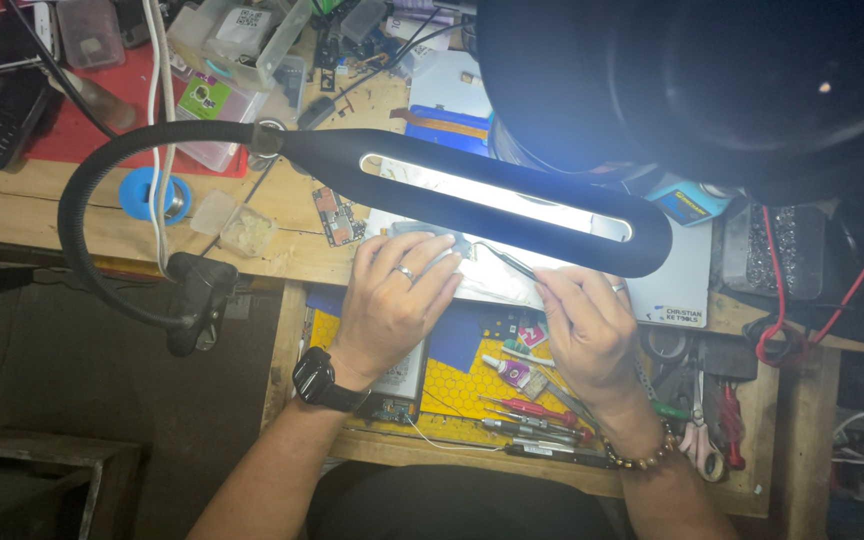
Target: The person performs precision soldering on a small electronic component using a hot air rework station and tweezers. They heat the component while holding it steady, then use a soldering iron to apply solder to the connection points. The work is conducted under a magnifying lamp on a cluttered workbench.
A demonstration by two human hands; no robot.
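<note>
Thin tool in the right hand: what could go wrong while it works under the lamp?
The right hand holds a thin tool whose tip sits close to the left hand fingers; a slip might prick them. The lamp head hangs low over the work and hides part of it. Loose screwdrivers lie under the right wrist and might be knocked off.

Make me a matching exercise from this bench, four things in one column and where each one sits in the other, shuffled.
1. smartwatch
2. blue tape roll
3. black keypad phone
4. beaded bracelet

A. red mat, far left
B. right wrist
C. left wrist
D. wooden bench, under the lamp's bent neck

Pairs: 1-C, 2-D, 3-A, 4-B
</note>
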